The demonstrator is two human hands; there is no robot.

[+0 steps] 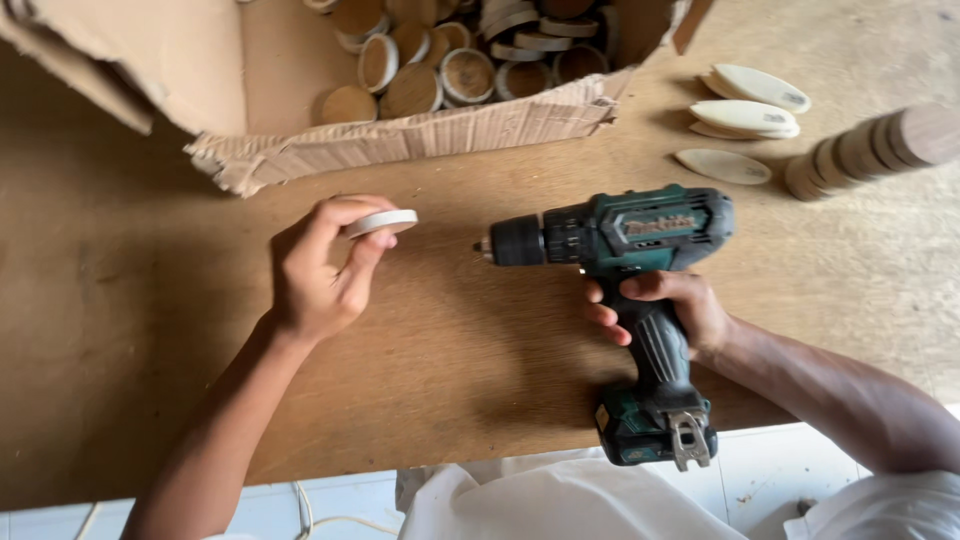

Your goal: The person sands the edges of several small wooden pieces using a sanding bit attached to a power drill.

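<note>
While your left hand (318,270) pinched a pale wooden disc (381,222) edge-on between thumb and fingertips just above the brown board (150,330), your right hand (668,308) had its fingers wrapped tight around the grip of a green drill (625,290), its chuck pointing at the disc across a bare gap. A torn cardboard box (400,135) of more discs sat just behind. Off to your right lay a few pale oval pieces (745,115) and a leaning stack of discs (870,148).
</note>
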